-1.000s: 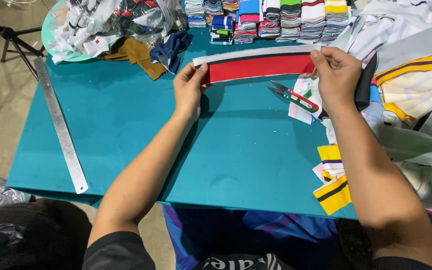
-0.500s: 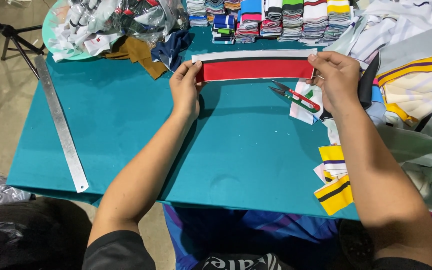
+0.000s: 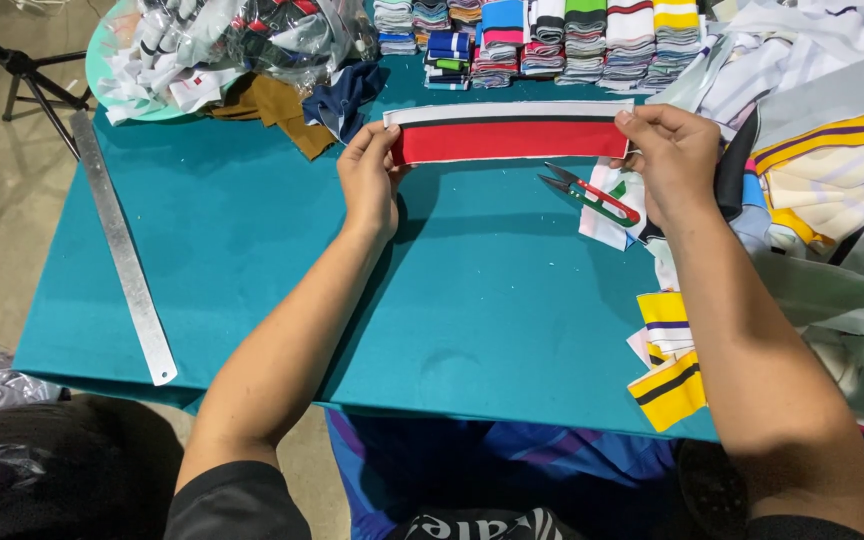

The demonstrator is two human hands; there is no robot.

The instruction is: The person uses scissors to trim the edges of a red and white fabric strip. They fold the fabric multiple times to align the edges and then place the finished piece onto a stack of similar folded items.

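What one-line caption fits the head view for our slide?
Both hands, left hand and right hand, hold a red, black and white fabric strip stretched over a teal table, thread snips nearby.

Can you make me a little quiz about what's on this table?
1. What colours are on the knit strip held by the left hand and right hand?
2. True or false: the thread snips are in a hand.
3. Which lies at the table's left edge: A) metal ruler, B) hammer, C) cup?

Key: 1. Red, with black and white stripes along the top. 2. False, they lie on the table near the right hand. 3. A.
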